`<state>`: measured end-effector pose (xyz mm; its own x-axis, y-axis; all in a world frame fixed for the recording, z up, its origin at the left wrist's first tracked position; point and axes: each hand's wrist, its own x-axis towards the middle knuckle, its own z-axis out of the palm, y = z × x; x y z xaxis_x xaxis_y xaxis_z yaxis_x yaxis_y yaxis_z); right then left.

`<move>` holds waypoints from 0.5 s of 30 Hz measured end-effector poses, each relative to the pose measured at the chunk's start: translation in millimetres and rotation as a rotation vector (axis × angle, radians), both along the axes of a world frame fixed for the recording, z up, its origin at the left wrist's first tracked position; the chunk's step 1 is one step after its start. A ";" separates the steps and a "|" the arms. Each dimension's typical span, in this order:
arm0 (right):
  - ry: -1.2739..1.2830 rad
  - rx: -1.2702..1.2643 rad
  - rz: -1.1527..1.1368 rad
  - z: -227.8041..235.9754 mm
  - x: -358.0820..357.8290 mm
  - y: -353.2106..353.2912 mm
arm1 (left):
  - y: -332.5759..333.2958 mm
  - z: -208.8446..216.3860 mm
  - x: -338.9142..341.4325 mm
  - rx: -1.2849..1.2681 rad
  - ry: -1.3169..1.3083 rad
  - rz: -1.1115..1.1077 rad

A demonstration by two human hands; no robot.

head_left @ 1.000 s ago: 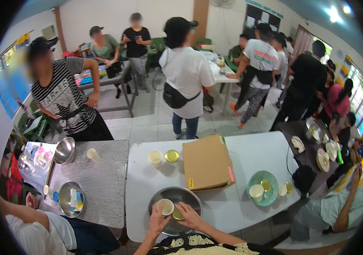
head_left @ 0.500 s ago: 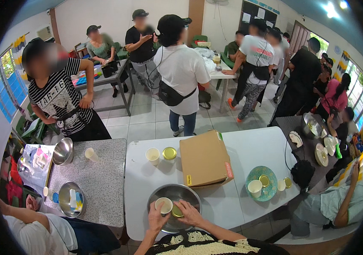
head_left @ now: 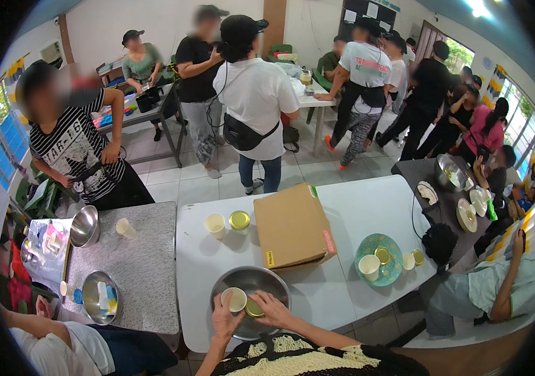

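In my left hand (head_left: 226, 318) is a pale paper cup (head_left: 237, 299), its open mouth facing up and my fingers wrapped round its side. Right beside it, my right hand (head_left: 275, 312) grips a small jar with a gold lid (head_left: 254, 307). Both are held over a wide stainless steel mixing bowl (head_left: 282, 283) at the near edge of the white table (head_left: 198, 276). My hands hide part of the bowl's inside.
A cardboard box (head_left: 292, 229) stands just beyond the bowl. Left of it are another paper cup (head_left: 215, 225) and a gold-lidded jar (head_left: 239, 220). A teal plate (head_left: 393, 276) with a cup and jar lies right. A speckled grey table (head_left: 145, 276) adjoins at left.
The whole view has shifted slightly. My hands keep the cup and jar over the bowl. Across the room, a person in black has moved nearer the person in the white shirt.
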<state>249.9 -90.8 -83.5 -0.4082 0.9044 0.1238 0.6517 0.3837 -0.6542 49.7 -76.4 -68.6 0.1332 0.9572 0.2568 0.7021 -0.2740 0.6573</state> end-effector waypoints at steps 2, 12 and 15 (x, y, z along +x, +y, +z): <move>0.011 -0.027 -0.003 1.6 -0.4 -0.9 | -1.3 -0.9 -0.8 -0.007 0.001 -0.004; 0.027 -0.016 -0.045 1.0 -0.6 -3.4 | 1.9 10.1 -0.3 -0.032 -0.081 -0.017; 0.057 0.018 -0.106 12.5 0.3 -0.2 | 7.4 22.9 -3.8 -0.022 -0.136 0.024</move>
<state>250.2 -91.0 -70.9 -0.3018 0.9397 0.1608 0.6511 0.3264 -0.6852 45.8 -69.0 -45.7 0.0760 0.9653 0.2499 0.6125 -0.2430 0.7522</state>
